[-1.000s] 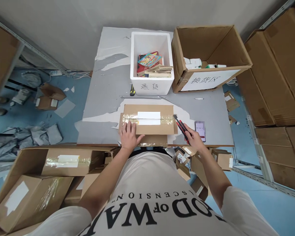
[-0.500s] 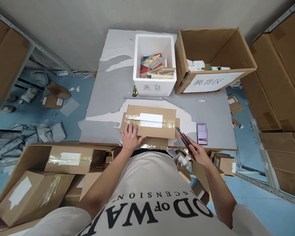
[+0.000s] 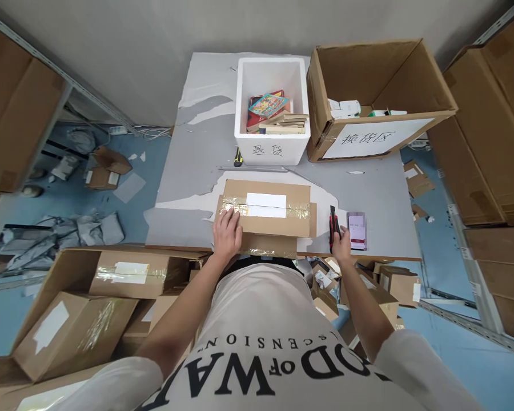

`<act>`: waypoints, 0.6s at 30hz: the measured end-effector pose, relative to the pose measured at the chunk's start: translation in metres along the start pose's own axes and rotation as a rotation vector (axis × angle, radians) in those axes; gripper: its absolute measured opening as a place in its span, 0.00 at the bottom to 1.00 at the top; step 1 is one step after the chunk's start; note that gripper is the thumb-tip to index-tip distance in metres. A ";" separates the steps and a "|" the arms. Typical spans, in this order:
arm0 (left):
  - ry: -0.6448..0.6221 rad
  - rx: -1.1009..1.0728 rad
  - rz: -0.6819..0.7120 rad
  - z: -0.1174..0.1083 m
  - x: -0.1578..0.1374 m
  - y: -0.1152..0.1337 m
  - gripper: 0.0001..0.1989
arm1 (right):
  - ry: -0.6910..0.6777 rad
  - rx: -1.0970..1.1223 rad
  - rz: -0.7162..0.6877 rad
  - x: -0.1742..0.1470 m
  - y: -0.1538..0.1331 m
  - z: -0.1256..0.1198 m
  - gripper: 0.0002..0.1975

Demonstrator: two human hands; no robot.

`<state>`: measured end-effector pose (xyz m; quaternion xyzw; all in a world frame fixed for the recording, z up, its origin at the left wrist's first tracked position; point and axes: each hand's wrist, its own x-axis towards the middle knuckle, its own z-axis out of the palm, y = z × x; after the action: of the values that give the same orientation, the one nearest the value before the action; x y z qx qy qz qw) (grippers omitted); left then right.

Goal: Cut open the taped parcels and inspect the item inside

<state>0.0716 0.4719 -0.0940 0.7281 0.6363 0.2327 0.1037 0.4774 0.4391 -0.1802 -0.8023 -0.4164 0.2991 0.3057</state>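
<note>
A flat cardboard box [image 3: 278,220] sealed with clear tape and a white label lies at the table's near edge. My left hand [image 3: 227,234] rests flat on its left end. To the right of the box, my right hand [image 3: 341,249] grips a red and black utility knife [image 3: 333,224] low over the grey table [image 3: 192,165], blade end pointing away from me. A phone [image 3: 357,230] lies just right of the knife.
A white foam bin [image 3: 272,145] with books and a large open carton [image 3: 381,134] with a labelled front stand at the back of the table. Taped boxes [image 3: 120,273] fill a carton at my lower left. Stacked flat cartons [image 3: 492,142] line the right.
My right hand has swung the knife away from the box's right end and brought it down beside the phone. My left hand has stayed on the box.
</note>
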 end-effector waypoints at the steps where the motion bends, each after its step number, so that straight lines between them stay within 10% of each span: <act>1: 0.030 -0.018 -0.012 -0.001 0.000 -0.003 0.26 | 0.031 -0.018 0.017 0.011 0.004 0.011 0.30; 7: 0.188 -0.306 -0.308 0.008 0.000 -0.029 0.52 | 0.084 -0.064 0.049 0.047 0.012 0.048 0.23; 18: 0.015 -0.756 -0.415 0.034 -0.008 -0.059 0.42 | 0.175 -0.193 0.005 0.045 -0.005 0.040 0.27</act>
<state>0.0348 0.4792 -0.1514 0.4937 0.6401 0.4290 0.4032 0.4671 0.4898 -0.2119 -0.8520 -0.4132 0.1870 0.2614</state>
